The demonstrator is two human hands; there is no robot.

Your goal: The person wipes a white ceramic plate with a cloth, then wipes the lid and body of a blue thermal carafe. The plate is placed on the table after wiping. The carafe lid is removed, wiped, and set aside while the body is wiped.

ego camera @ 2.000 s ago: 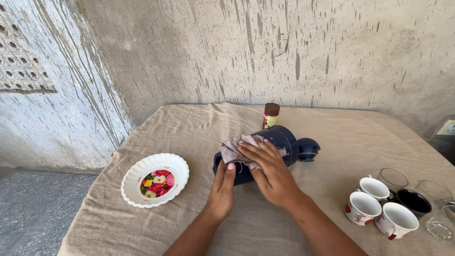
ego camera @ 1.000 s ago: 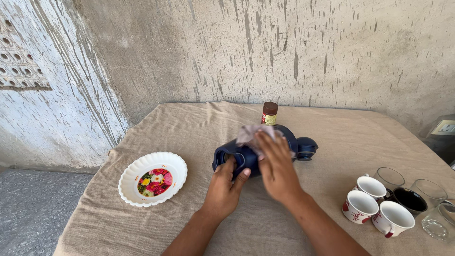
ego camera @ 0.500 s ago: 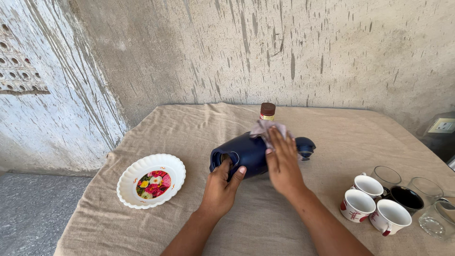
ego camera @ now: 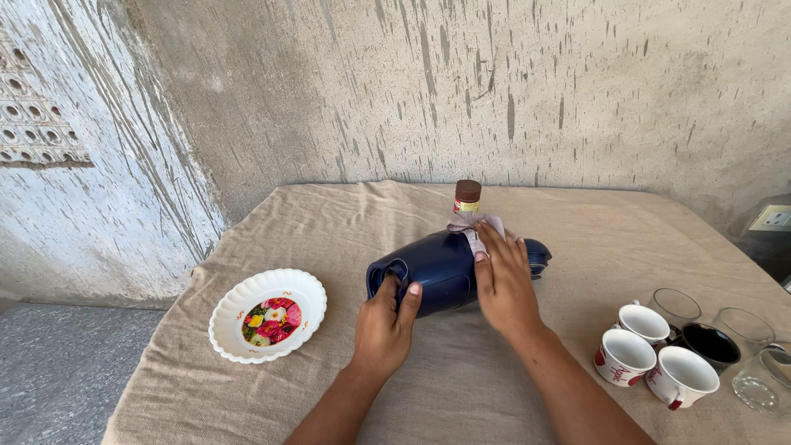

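Observation:
A dark blue flask (ego camera: pixel 437 268) lies on its side on the cloth-covered table (ego camera: pixel 329 222). My left hand (ego camera: pixel 385 327) grips its near end by the handle. My right hand (ego camera: pixel 503 284) presses a small greyish cloth (ego camera: pixel 478 227) against the flask's far end, close to the dark blue lid (ego camera: pixel 540 255). Just behind the flask stands a small jar with a brown cap (ego camera: pixel 467 196).
A white scalloped plate with a flower print (ego camera: pixel 268 315) lies at the left. Three white cups (ego camera: pixel 655 354), a black cup (ego camera: pixel 707 342) and clear glasses (ego camera: pixel 758 375) cluster at the right edge. A rough concrete wall (ego camera: pixel 461 91) backs the table.
My right hand has slid the cloth along the flask from its near end toward the lid end. The left hand has kept its grip on the handle end.

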